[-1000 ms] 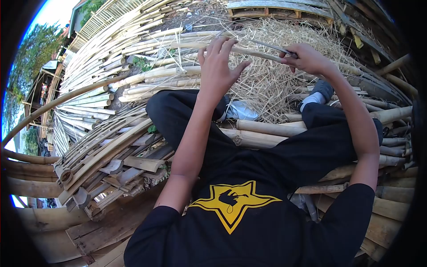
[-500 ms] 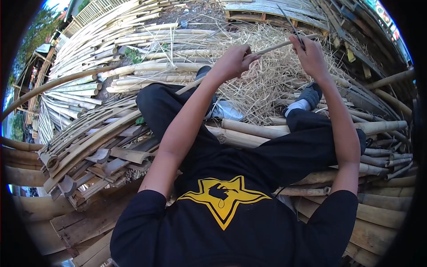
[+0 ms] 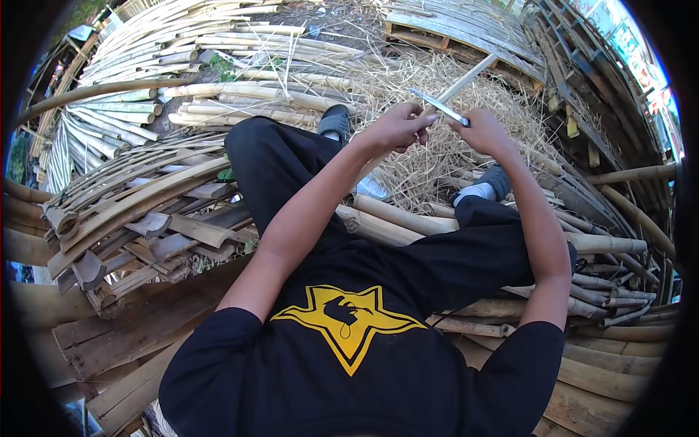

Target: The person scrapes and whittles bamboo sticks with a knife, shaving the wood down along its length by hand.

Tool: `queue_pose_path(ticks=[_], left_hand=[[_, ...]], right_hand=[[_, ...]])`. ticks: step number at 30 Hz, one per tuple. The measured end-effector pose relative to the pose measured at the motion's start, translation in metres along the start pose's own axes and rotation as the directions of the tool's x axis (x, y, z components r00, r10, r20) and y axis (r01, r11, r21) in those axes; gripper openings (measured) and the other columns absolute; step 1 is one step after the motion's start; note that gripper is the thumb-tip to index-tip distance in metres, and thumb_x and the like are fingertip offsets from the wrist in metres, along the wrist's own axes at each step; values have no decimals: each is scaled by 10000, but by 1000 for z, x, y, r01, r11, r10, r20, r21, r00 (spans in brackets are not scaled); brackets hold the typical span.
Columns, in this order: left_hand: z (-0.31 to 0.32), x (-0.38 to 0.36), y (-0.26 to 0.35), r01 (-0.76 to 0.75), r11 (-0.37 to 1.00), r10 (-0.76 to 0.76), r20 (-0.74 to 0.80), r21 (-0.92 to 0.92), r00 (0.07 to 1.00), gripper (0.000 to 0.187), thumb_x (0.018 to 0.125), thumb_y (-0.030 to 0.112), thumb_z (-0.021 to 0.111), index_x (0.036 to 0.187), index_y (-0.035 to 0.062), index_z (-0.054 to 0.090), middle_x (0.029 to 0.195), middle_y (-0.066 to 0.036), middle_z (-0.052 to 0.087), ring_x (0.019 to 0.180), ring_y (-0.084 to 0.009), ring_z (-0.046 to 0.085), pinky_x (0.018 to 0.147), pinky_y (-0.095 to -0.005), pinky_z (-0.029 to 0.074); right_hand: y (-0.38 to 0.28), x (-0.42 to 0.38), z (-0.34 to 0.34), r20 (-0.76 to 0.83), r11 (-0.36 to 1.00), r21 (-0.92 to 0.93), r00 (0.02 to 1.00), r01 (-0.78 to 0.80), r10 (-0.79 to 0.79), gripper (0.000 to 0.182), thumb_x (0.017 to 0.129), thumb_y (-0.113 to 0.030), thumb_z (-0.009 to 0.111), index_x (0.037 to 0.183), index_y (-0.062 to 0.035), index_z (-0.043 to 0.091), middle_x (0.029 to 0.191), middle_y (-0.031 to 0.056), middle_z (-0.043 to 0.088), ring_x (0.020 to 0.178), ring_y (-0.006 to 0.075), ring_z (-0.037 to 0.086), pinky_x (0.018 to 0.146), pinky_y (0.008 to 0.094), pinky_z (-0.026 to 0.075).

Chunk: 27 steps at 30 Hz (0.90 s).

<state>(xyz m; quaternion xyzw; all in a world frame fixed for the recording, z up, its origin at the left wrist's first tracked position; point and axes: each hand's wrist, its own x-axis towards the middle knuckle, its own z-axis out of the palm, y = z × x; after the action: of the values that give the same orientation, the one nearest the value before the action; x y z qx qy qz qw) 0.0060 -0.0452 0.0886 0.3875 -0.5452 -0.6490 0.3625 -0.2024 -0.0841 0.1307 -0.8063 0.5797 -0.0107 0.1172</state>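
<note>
Bamboo strip held in the curled, nearly closed left hand, projecting toward one o'clock above pale shavings. Knife clasped in the closed right hand, aimed toward ten o'clock; since half a second earlier, swung across the strip, away from its far end: presumably positioned for paring.

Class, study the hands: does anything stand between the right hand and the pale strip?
Yes, the knife: the right hand holds it, and its blade crosses the pale strip just beyond the left hand. Nothing visible stands between the left hand and the strip in its grip.
</note>
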Motion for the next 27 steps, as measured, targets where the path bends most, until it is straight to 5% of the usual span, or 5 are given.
queue_pose_path(ticks=[5, 15, 22, 27], left_hand=[[1, -3, -9, 38, 999, -37, -51, 24, 998, 357, 974, 377, 481, 973, 22, 525, 607, 7, 490, 383, -25, 326, 334, -203, 250], [-1, 5, -27, 43, 999, -37, -199, 23, 979, 232, 995, 265, 441, 940, 53, 516, 577, 55, 375, 417, -46, 302, 372, -210, 259], [3, -4, -30, 68, 950, -106, -112, -305, 988, 169, 993, 193, 430, 879, 72, 454, 590, 70, 316, 415, -33, 258, 352, -206, 194], [-3, -10, -49, 93, 948, -143, -148, -305, 979, 174, 993, 203, 439, 874, 75, 441, 589, 67, 308, 418, -26, 252, 355, -197, 188]], right_hand=[[-5, 12, 18, 7, 1000, -9, 1000, 3, -3, 453, 863, -390, 585, 747, 44, 636, 766, 256, 622, 780, 391, 628, 701, 473, 476], [-38, 13, 26, 1, 997, -79, 1000, 18, -18, 288, 805, -241, 564, 844, 35, 637, 841, 255, 640, 819, 401, 629, 753, 470, 496], [-38, 23, 50, -35, 998, -42, 999, 39, -40, 231, 753, -166, 552, 839, 29, 643, 871, 257, 642, 838, 410, 631, 773, 469, 507], [-34, 35, 69, -48, 995, -86, 998, 42, -46, 226, 751, -155, 549, 855, 21, 646, 870, 248, 647, 849, 391, 642, 762, 461, 515]])
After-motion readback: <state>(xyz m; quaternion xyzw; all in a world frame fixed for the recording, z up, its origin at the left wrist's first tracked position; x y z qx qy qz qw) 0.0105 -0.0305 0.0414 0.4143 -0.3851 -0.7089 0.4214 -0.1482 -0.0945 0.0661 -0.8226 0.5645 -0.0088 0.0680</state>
